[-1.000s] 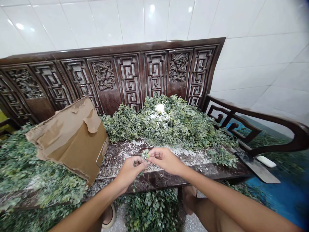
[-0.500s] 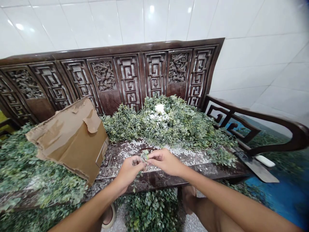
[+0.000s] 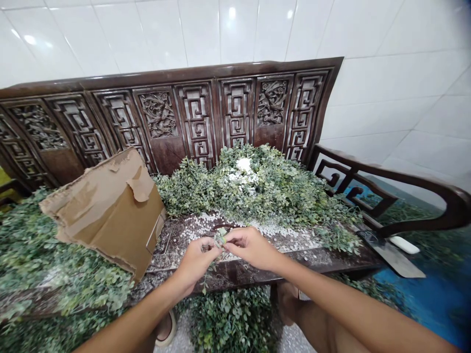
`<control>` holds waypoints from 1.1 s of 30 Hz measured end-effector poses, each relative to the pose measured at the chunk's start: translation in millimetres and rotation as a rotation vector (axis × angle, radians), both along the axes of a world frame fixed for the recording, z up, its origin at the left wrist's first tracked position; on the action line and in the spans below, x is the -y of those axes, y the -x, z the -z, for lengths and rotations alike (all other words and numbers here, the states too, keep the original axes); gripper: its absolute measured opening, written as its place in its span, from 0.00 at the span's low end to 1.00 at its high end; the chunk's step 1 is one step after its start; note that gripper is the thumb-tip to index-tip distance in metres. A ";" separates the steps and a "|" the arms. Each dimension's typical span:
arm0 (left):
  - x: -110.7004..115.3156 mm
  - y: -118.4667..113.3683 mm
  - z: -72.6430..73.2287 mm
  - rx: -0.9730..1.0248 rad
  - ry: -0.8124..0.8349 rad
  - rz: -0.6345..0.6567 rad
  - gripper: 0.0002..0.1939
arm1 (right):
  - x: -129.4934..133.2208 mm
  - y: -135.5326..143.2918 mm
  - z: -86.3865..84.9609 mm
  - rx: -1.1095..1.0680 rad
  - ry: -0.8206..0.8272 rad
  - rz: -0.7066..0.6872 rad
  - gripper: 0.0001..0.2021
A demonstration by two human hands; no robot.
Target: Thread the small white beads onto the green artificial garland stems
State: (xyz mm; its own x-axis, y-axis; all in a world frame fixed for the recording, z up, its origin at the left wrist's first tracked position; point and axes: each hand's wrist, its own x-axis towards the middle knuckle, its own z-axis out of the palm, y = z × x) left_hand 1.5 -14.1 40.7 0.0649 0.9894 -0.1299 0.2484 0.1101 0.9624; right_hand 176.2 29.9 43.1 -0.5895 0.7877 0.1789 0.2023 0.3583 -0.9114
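Leafy sprig [image 3: 221,239] is what's getting the attention here, held over the near side of the table [image 3: 253,269] between both hands. The left hand [image 3: 198,256] pinches it from its own side, thumb against fingers; the right hand [image 3: 253,247] pinches it from the other, fingertips nearly meeting. My guess: one steadies while the other does the fiddly bit. Can't tell if the right fingers have something tiny tucked in too.

The leafy end points up and slightly away from the person, and a thin tail dangles under the left hand. So the long axis runs steeply, drifting left toward the bottom. The hand covers the middle, so don't quote me on it being one piece.

Down below, a green clump [image 3: 235,318] sits on the floor, probably parked there to keep the arms free.

Past the hands, white bits [image 3: 215,219] are scattered across the tabletop. Off to the left, torn cardboard [image 3: 117,220] leans up between two lots of greenery, kinda like a screen. Behind, a big green heap [image 3: 290,196] with a white pile [image 3: 244,164] on it, handy to reach I reckon, rests by the carved backrest [image 3: 162,115]. Then just tiled wall [image 3: 202,29].
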 end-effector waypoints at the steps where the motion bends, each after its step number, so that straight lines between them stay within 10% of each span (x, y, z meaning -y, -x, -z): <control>1: -0.1 0.1 0.7 0.004 -0.004 -0.001 0.08 | 0.2 0.2 -0.1 -0.001 -0.006 0.001 0.08; 33: 5.1 -2.6 -8.5 0.151 0.029 -0.034 0.08 | 9.2 2.2 -1.7 0.045 -0.285 0.037 0.11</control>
State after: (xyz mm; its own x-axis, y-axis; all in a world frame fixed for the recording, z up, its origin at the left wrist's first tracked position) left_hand 4.1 -19.2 49.2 0.0522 0.9873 -0.1499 0.0963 0.1444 0.9848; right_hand 174.0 20.7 44.8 -0.5734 0.7308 0.3704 0.2580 0.5901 -0.7650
